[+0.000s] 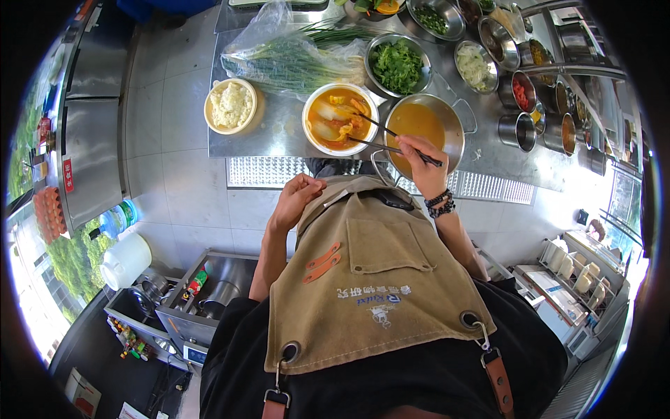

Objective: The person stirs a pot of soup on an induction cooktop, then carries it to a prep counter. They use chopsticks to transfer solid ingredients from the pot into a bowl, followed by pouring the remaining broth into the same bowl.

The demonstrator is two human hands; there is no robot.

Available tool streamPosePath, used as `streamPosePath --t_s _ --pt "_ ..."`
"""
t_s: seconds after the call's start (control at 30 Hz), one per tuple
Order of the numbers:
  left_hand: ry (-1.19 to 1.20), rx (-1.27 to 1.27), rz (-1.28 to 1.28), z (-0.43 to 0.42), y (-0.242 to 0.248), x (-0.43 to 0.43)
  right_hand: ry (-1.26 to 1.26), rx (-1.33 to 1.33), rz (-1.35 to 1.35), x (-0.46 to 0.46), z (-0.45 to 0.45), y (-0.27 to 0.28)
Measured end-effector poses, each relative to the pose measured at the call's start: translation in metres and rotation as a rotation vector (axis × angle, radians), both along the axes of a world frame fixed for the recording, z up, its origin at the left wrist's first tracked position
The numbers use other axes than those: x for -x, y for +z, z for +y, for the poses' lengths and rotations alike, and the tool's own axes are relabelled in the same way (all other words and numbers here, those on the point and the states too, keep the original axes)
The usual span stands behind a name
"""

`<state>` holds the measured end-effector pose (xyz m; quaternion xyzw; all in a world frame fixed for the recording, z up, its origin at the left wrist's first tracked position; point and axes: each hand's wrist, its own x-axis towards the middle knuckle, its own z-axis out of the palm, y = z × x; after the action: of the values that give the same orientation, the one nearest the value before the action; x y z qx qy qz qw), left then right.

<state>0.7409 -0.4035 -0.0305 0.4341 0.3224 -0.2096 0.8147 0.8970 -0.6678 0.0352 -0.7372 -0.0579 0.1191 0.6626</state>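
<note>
My right hand [425,163] grips a pair of black chopsticks [384,129], their tips spread in a white bowl [309,139] of orange-red soup. Pale cabbage-like leaves and other pieces [335,116] fill that bowl. Just right of it, partly under my right hand, is a two-handled steel pot [456,118] holding orange broth [416,123]. My left hand [302,198] is off the table edge, in front of the apron [387,246], with its fingers curled together and nothing visible in them. A tub of white rice [230,106] stands at the table's left corner.
Behind the soup bowl lie green onions [293,63] in a clear plastic bag. A steel bowl of chopped green herbs [397,65] touches the pot's far side. Several steel containers, including one with sliced onion [473,68] and one with red pieces [520,94], crowd the right under a metal shelf [570,69].
</note>
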Motion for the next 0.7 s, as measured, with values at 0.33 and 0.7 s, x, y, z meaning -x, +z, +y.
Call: streamPosePath --t_s 0.33,0.7 --pt "-0.031 -0.015 0.004 0.007 0.002 0.002 -0.464 -0.227 0.215 -0.013 0.012 -0.025" --pt "0.001 -0.013 -0.01 0.015 0.001 0.002 -0.589 -0.371 0.528 -0.026 -0.021 -0.029"
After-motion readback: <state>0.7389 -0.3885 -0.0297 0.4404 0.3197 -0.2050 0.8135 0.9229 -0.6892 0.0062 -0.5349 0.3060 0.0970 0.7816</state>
